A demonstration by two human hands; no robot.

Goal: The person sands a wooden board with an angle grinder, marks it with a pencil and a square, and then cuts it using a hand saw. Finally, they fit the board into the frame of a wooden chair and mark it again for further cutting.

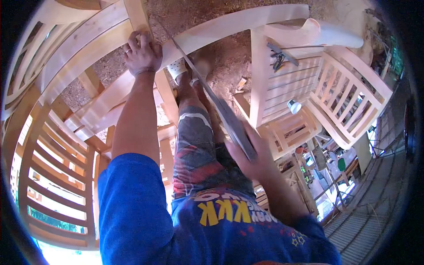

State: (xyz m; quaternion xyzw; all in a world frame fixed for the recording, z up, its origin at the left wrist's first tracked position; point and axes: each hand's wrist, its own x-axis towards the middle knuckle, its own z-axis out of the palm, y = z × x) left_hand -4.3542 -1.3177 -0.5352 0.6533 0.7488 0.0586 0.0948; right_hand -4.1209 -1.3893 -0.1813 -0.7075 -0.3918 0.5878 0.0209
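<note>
My right hand (251,152), blurred by motion, is closed round the rear end of a handsaw (216,99). The long, thin blade slants up and to the left, its far part overlapping the end of a curved wooden piece (212,26). Just left of the blade, my left hand (143,53) presses down on a pale wooden chair frame (99,51), fingers curled over the wood where an upright post (136,15) meets it. A ring shows on one finger.
More slatted chairs (346,97) stand at the right, with a black clamp-like tool (280,57) and a small white-topped container (293,106) on one. A slatted back (57,176) rises at the left. Sawdust covers the ground around my white shoe (177,68).
</note>
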